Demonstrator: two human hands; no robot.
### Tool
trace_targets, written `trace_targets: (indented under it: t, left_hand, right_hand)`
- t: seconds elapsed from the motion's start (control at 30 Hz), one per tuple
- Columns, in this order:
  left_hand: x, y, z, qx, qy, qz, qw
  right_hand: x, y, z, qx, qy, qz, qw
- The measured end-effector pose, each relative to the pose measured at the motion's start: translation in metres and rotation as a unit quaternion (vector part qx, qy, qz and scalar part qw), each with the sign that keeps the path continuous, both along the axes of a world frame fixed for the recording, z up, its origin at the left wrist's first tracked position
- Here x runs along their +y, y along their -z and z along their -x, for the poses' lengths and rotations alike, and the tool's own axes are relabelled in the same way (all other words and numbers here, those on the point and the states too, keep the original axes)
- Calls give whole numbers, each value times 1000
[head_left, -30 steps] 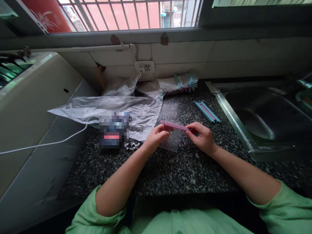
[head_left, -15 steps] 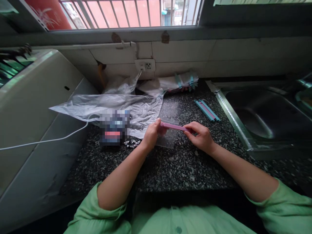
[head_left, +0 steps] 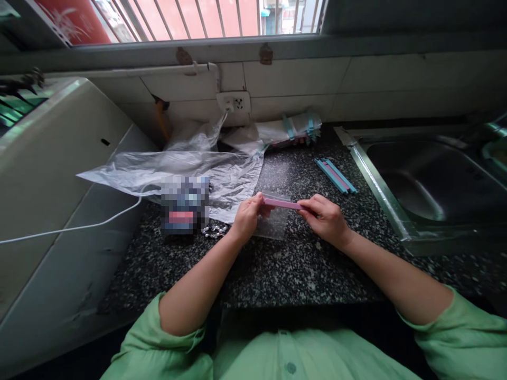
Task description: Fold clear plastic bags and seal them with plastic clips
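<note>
A pink bag-sealing clip point(head_left: 283, 203) stretches nearly level between my two hands over the countertop. My left hand point(head_left: 246, 217) pinches its left end, thumb on top. At the right end, the fingers of my right hand point(head_left: 325, 219) are closed round the tip. Below the clip hangs a small clear plastic bag point(head_left: 273, 226), its upper edge running up to the clip. Whether the bag's edge is fully inside the clip I cannot tell. Several blue and pink sealing clips point(head_left: 336, 176) lie side by side, beyond my right hand.
A large clear plastic bag point(head_left: 233, 184) spreads left of my hands, beside a blurred-out item point(head_left: 184, 206) and small foil-like pieces point(head_left: 215, 231). Clipped packages point(head_left: 291, 129) lie against the wall. A white cable point(head_left: 99, 225) crosses the left; a metal sink point(head_left: 435, 179) is at right.
My hands stay on the pink clip, almost in the same place. The whole view has shifted slightly.
</note>
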State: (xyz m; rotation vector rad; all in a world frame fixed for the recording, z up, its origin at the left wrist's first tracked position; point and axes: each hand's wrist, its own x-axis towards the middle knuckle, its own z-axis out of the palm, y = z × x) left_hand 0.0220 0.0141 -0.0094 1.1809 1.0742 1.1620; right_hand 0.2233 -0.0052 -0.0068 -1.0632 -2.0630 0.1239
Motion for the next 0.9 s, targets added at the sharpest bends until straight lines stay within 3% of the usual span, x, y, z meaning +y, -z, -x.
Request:
trace_targets:
  t: [0.33, 0.9]
  left_hand:
    - [0, 0, -3, 22, -7, -7, 1000]
    - [1, 6, -5, -33, -2, 11, 999]
  right_hand:
    - [1, 1, -1, 10, -7, -5, 1000]
    - [0, -1, 0, 19, 6, -37, 999]
